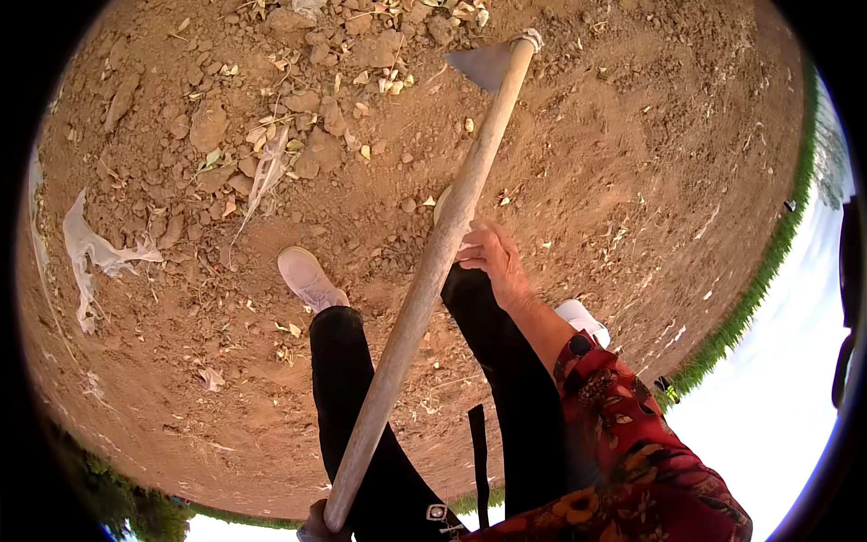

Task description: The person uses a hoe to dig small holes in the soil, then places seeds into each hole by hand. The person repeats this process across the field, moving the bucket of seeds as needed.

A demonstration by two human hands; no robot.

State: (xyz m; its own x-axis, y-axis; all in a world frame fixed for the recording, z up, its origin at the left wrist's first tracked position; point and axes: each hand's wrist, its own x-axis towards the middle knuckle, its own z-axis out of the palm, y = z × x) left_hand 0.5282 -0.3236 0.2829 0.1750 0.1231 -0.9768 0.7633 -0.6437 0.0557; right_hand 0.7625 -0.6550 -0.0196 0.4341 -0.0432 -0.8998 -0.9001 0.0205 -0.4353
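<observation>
A hoe with a long wooden handle slants across the view, its metal blade at the top, over or on the soil. At the bottom edge my left hand, partly cut off and dark, is closed round the butt end of the handle. My right hand is beside the middle of the handle, above my right knee or shin, fingers bent toward the wood. The fingertips are partly hidden, so whether they grip the handle cannot be told. A red flowered sleeve covers the right upper arm.
Dry brown soil with clods and fallen leaves surrounds my feet. Torn plastic film lies at the left, another strip nearer. My light shoe is on the soil; a white object, perhaps a shoe, shows behind my right forearm. Grass borders the right.
</observation>
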